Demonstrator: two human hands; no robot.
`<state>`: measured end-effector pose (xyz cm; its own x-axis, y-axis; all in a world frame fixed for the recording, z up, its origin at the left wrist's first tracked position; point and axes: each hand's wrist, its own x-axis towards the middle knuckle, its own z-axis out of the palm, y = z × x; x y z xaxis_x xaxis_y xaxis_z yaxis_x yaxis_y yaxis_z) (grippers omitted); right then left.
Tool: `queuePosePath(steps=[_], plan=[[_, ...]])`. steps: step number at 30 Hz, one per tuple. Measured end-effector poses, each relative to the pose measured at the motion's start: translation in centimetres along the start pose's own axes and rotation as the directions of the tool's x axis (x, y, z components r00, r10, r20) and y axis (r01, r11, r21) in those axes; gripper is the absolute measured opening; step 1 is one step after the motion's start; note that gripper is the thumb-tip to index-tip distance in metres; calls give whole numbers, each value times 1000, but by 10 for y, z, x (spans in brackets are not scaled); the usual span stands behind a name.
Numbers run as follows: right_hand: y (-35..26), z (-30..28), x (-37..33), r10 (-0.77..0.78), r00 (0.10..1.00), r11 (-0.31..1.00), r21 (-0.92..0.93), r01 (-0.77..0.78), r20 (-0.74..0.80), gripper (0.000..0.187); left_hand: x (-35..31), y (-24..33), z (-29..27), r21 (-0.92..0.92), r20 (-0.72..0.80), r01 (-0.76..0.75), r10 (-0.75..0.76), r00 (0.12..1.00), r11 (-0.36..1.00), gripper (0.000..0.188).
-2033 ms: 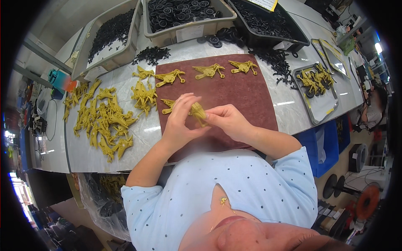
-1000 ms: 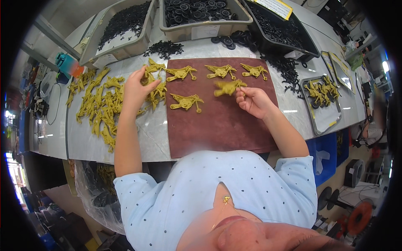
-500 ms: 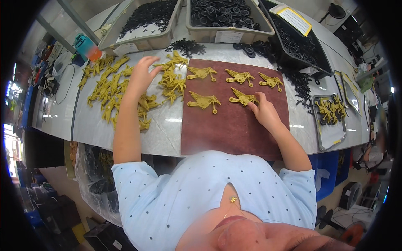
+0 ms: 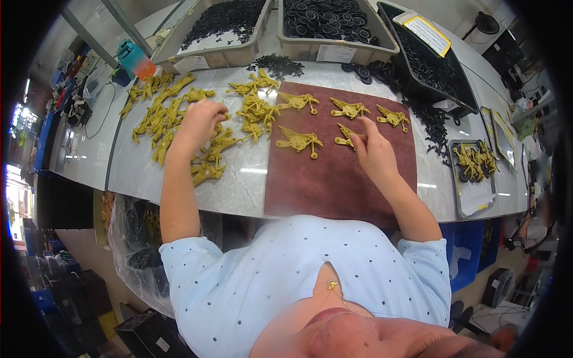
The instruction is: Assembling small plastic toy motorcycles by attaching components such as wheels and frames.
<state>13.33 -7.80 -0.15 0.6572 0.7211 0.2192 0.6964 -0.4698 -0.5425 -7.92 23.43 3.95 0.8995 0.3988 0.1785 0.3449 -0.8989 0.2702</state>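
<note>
Several yellow-green plastic bird-shaped parts lie in two rows on a dark red mat (image 4: 334,185). My right hand (image 4: 377,154) covers one end of the lower-row part (image 4: 344,141), its thumb and fingers closed on it. To its left on the mat is another such part (image 4: 300,141). My left hand (image 4: 203,122) is over the loose pile of the same parts (image 4: 160,113), left of the mat. Its fingers are curled in, and what they hold, if anything, is hidden. A second heap (image 4: 256,107) lies by the mat's left edge.
Grey bins of small black pieces (image 4: 206,55) and black wheels (image 4: 340,51) stand at the back. A black bin (image 4: 465,98) is at the back right, with loose black pieces (image 4: 433,128) beside it. A metal tray (image 4: 474,206) holds yellow parts. A bottle (image 4: 136,59) stands back left.
My left hand has lowered toward the pile and its fingers have curled in. My right hand stays at the same part, now covering more of it. The whole view has shifted slightly.
</note>
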Motion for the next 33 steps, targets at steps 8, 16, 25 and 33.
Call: queuePosePath(steps=[8,16,25,33], plan=[[-67,0,15,-254,967,632,754,176,-14,47,40,97,10,-932,205,137,177,963,335,18],[-35,-12,9,-15,979,429,886,-176,202,29,51,148,61,-869,472,491,191,861,-64,29],[22,-35,-7,-41,995,495,867,-59,91,18,47,210,70,-866,444,490,296,845,-98,34],[53,-62,-18,-119,973,218,961,-170,200,22,40,258,93,-897,-22,-14,-13,1000,442,28]])
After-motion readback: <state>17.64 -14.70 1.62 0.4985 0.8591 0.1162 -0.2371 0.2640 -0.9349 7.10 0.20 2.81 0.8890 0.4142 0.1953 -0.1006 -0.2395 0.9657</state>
